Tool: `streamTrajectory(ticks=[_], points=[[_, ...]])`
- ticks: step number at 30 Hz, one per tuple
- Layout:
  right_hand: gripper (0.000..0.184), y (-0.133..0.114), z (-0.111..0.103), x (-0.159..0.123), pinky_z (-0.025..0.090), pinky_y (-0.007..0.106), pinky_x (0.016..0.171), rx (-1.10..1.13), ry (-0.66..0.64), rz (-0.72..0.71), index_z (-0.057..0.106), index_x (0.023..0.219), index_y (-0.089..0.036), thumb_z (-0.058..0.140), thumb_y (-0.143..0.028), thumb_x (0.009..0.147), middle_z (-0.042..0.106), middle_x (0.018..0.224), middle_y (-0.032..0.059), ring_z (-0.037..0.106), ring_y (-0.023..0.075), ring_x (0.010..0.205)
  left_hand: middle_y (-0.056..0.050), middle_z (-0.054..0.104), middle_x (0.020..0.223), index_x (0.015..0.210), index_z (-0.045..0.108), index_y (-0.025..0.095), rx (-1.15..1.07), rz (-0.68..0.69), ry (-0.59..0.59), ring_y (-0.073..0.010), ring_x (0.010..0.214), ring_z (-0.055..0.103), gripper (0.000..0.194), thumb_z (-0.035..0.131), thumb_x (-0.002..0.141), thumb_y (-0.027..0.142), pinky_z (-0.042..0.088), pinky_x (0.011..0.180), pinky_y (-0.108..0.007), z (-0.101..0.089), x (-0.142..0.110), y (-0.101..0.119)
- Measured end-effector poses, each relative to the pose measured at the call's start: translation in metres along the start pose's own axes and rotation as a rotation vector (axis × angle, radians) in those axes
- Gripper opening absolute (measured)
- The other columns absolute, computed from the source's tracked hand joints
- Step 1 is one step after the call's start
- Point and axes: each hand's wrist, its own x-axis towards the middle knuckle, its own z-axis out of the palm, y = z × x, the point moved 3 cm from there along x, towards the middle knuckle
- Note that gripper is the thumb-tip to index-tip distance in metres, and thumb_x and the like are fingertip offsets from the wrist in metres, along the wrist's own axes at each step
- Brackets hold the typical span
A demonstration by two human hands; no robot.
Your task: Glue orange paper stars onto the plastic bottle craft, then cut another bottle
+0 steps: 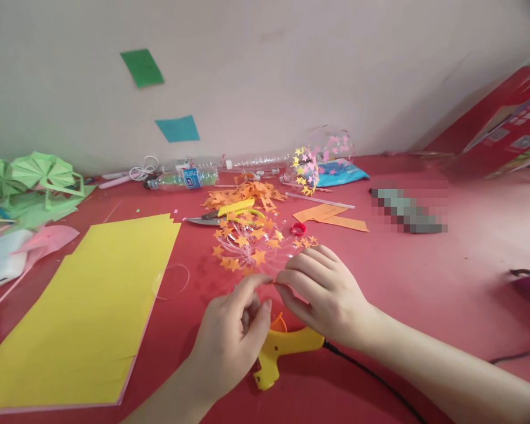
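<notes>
Pinched almost closed, the fingertips of the right hand [331, 291] had hold of a small orange piece [272, 283], just beyond the yellow glue gun [291, 341]. The left hand [234, 333] was partly open, its index fingertip at the same piece and its thumb apart below; whether it gripped the piece too could not be told. Beyond the glue gun lay clear plastic strips with orange stars [258, 257], and farther beyond it the scissors [205, 221], the yellow cutter [236, 207] and a heap of orange stars [251, 191]. To the glue gun's left were yellow sheets [88, 306]; beyond it to the right, a red ring [297, 229] and orange paper strips [331, 216] rested on the red table [424, 306].
</notes>
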Motion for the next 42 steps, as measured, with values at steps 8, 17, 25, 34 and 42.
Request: streamTrajectory(ticks=[8,17,25,34,42], points=[[0.005,0.000,0.000,0.000,0.035,0.030,0.062,0.002,0.011,0.013,0.057,0.086,-0.015,0.055,-0.011,0.086,0.060,0.072,0.0035,0.046,0.0158,0.065,0.009,0.037,0.051,0.116,0.057,0.020,0.018,0.025,0.009,-0.0071,0.041,0.037,0.029,0.045,0.090,0.023,0.032,0.041,-0.018,0.000,0.000,0.000],[0.009,0.004,-0.009,0.000,0.037,0.029,0.062,0.003,0.059,0.043,0.056,0.091,-0.016,0.055,-0.009,0.085,0.060,0.073,0.0032,0.047,0.0156,0.065,0.006,0.052,0.053,0.123,0.053,0.011,0.357,0.287,0.183,-0.0069,0.042,0.041,0.033,0.046,0.091,0.017,0.035,0.042,-0.018,-0.008,-0.002,0.005],[0.010,0.010,-0.015,-0.001,0.039,0.030,0.061,-0.011,0.109,0.079,0.054,0.090,-0.018,0.053,-0.009,0.086,0.062,0.073,0.0040,0.052,0.0162,0.065,0.006,0.053,0.052,0.123,0.052,0.009,0.543,0.459,0.208,-0.0081,0.042,0.043,0.034,0.047,0.089,0.010,0.034,0.045,-0.021,-0.008,-0.002,0.004],[0.010,0.057,-0.023,-0.012,0.039,0.028,0.061,-0.180,0.028,0.251,0.058,0.084,-0.018,0.049,-0.015,0.088,0.060,0.072,0.0028,0.052,0.0152,0.063,0.007,0.051,0.052,0.121,0.053,0.015,0.406,0.419,0.230,-0.0069,0.041,0.043,0.033,0.047,0.089,0.011,0.035,0.045,-0.019,-0.018,-0.006,0.003],[0.011,0.088,0.014,-0.029,0.041,0.029,0.068,-0.254,-0.372,0.351,0.067,0.081,-0.014,0.058,-0.017,0.085,0.063,0.082,0.0083,0.058,0.0200,0.078,0.008,0.055,0.051,0.082,0.048,0.021,-0.015,0.104,0.414,-0.0078,0.044,0.053,0.010,0.056,0.087,0.025,0.043,0.046,-0.017,-0.028,-0.003,-0.006]])
